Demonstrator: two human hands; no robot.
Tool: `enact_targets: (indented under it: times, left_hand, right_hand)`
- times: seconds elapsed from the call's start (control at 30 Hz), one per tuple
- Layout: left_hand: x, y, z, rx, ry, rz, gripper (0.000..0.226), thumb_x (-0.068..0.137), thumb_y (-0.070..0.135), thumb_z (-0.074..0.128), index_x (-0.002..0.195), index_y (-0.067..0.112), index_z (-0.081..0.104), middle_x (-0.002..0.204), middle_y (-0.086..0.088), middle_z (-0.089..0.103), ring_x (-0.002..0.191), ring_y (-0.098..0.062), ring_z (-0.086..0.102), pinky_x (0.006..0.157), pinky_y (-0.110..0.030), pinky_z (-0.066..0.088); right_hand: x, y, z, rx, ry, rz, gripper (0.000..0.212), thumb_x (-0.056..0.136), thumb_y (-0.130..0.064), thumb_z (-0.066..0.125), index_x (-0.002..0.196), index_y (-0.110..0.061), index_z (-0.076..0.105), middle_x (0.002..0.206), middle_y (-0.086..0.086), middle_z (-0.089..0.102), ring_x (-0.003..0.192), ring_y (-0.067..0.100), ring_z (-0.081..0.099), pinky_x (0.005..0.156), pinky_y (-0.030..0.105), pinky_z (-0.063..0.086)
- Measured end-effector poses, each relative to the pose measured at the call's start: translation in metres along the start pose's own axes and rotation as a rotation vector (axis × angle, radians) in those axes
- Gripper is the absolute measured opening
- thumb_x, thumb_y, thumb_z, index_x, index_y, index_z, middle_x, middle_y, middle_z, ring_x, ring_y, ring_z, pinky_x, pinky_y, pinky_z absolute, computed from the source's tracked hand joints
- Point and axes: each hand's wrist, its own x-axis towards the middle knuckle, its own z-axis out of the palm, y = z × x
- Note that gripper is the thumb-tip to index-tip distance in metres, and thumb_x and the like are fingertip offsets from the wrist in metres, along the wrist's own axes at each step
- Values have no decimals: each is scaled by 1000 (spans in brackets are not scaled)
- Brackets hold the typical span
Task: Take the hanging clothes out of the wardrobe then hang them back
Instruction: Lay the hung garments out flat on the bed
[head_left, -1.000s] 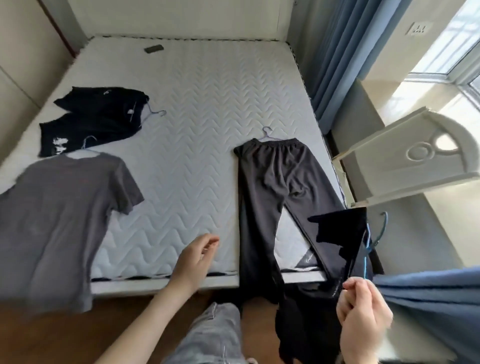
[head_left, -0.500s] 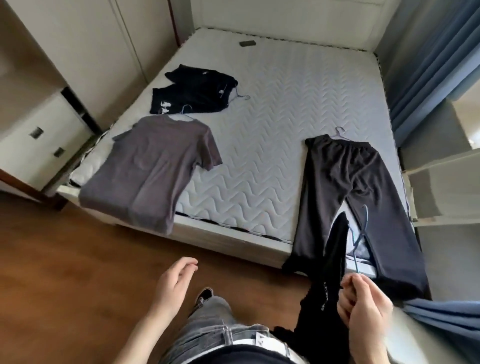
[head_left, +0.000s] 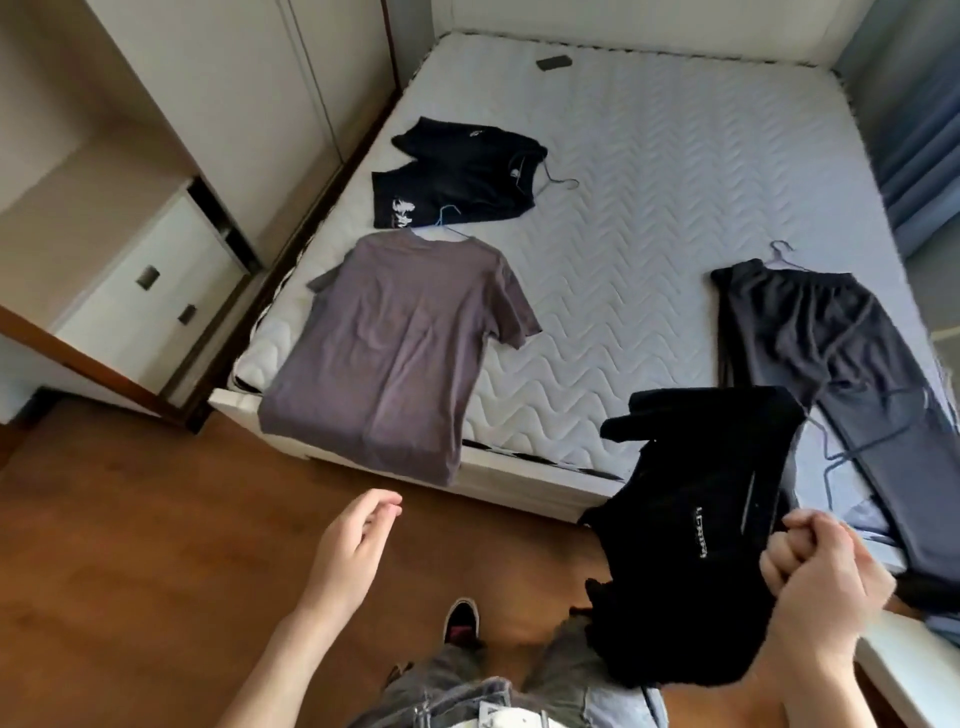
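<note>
My right hand (head_left: 821, 577) is closed on a black garment (head_left: 696, 519) that hangs from a thin blue hanger (head_left: 852, 452) over the bed's foot corner. Fingers apart and holding nothing, my left hand (head_left: 353, 551) hovers over the wooden floor. On the white mattress (head_left: 623, 218) lie a grey T-shirt (head_left: 400, 353) draped over the foot edge, a black T-shirt (head_left: 467, 176) behind it, and dark grey trousers (head_left: 831, 364) at the right, each with a wire hanger at its top.
White wardrobe doors (head_left: 249, 93) and a drawer unit (head_left: 150, 291) stand left of the bed. Blue curtains (head_left: 919, 130) hang at the right. A small dark object (head_left: 553, 63) lies near the head of the mattress. My shoe (head_left: 462, 621) rests on the wooden floor (head_left: 130, 545).
The view has swung left, bringing the wardrobe into sight. My right hand has lifted the black garment so it spreads out over the bed's corner. My left hand stays empty.
</note>
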Motion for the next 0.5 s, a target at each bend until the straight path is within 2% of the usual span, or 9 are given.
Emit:
enact_targets:
  times: [0.1, 0.17, 0.23, 0.33, 0.5]
  left_hand:
    - [53, 5, -18, 14, -23, 59, 17, 100, 22, 53, 100, 35, 64, 102, 13, 71, 99, 3, 65, 80, -7, 47]
    - [94, 14, -20, 15, -42, 93, 13, 99, 27, 52, 101, 32, 64, 102, 10, 72, 98, -3, 67, 81, -12, 47]
    - [135, 26, -17, 26, -65, 138, 23, 95, 40, 45, 102, 29, 64, 103, 8, 72, 99, -5, 66, 81, -12, 47]
    - [196, 47, 0, 46, -91, 190, 22, 95, 35, 46, 103, 26, 65, 102, 7, 71, 97, -1, 64, 80, -8, 45]
    - [309, 71, 43, 88, -148, 202, 21, 101, 21, 50, 113, 16, 67, 111, 3, 68, 103, -10, 64, 91, -28, 50]
  right_hand:
    - [-5, -13, 37, 72, 130, -24, 28, 87, -8, 41, 60, -14, 49, 42, -8, 30, 37, 8, 25, 36, 19, 16]
    - [-3, -19, 57, 144, 214, -40, 28, 88, -7, 42, 61, -14, 48, 42, -8, 29, 37, 8, 24, 36, 19, 16]
    - [3, -22, 76, 215, 276, -47, 29, 88, -5, 42, 60, -13, 46, 42, -8, 28, 37, 9, 23, 36, 19, 16]
    - [24, -20, 115, 308, 343, -25, 26, 86, -4, 41, 61, -14, 44, 44, -8, 26, 39, 10, 21, 36, 20, 16]
    - [100, -7, 204, 371, 422, -5, 27, 86, -1, 36, 63, -14, 43, 44, -9, 26, 38, 10, 22, 37, 20, 17]
